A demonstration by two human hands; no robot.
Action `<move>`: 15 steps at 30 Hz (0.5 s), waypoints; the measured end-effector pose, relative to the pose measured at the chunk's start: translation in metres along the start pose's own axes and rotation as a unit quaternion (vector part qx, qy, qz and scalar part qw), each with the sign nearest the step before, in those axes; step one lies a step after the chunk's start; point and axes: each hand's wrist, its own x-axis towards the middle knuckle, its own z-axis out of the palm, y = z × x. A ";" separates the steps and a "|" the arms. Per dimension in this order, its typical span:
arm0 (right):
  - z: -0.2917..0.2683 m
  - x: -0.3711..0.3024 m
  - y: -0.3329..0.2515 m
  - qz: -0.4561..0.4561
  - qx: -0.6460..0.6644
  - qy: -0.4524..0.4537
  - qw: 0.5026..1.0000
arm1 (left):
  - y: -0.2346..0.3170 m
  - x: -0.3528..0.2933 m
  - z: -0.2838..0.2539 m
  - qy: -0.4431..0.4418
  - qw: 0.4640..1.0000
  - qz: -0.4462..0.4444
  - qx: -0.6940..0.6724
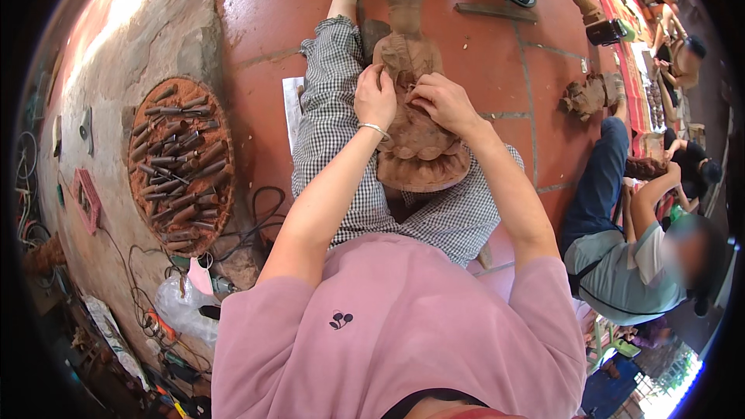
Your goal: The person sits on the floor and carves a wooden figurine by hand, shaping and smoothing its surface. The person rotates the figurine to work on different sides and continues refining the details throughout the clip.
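A brown carved wooden statue (423,136) lies lengthwise between my legs, its broad petal-like base toward me and its narrower end pointing away. My left hand (375,98) rests along the statue's left side, fingers curled against it and a bangle (374,131) on the wrist. Over the middle of the carving, my right hand (446,105) is closed in a pinch at its surface. Whatever sits between those fingertips is too small and shaded to name. My hands partly cover the carving's midsection.
To the left, an oval bed of reddish sawdust (181,242) holds many wooden-handled carving tools (182,163). Cables (268,217) and a plastic bag (182,302) lie nearer me. A wooden strip (495,12) lies on the tiles ahead. A co-worker (628,264) sits at right beside another carving (586,97).
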 end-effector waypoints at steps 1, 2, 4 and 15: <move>0.000 0.000 0.000 0.011 0.004 0.000 1.000 | -0.002 0.001 0.000 0.003 1.000 0.005 0.003; 0.000 0.000 0.000 0.022 0.009 0.000 1.000 | -0.004 0.001 0.000 0.007 1.000 0.011 0.007; -0.012 -0.008 0.007 0.016 -0.009 0.002 1.000 | -0.008 0.001 0.001 0.006 1.000 0.015 0.006; -0.012 -0.022 0.005 0.048 0.069 -0.025 0.996 | -0.002 0.002 -0.003 -0.005 1.000 -0.013 0.000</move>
